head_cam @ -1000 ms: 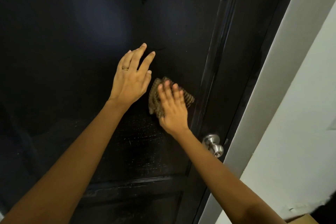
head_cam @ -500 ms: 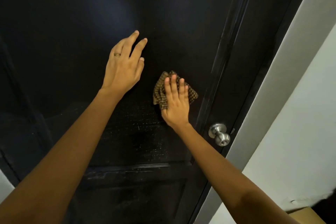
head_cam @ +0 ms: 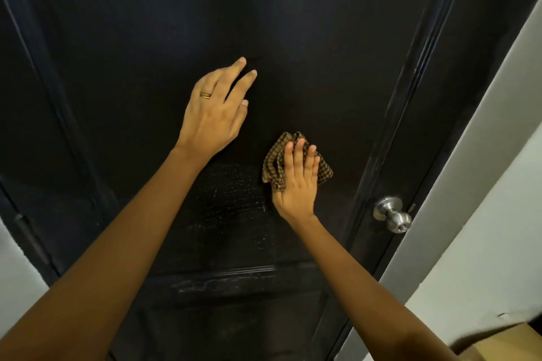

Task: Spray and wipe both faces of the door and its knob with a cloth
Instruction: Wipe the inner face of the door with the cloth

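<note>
A pale door frame [head_cam: 475, 132] runs on a slant from the far right corner down toward the near middle, its face greyish in the dim light. Right of it stands a white wall [head_cam: 484, 267], plain, with a small dark chip [head_cam: 502, 315] low down near the right edge. In the near right corner shows the corner of a brown cardboard box [head_cam: 504, 344], its flat top partly cut off by the picture's edge. On the near left side a narrow patch of pale wall [head_cam: 17, 269] shows too.
</note>
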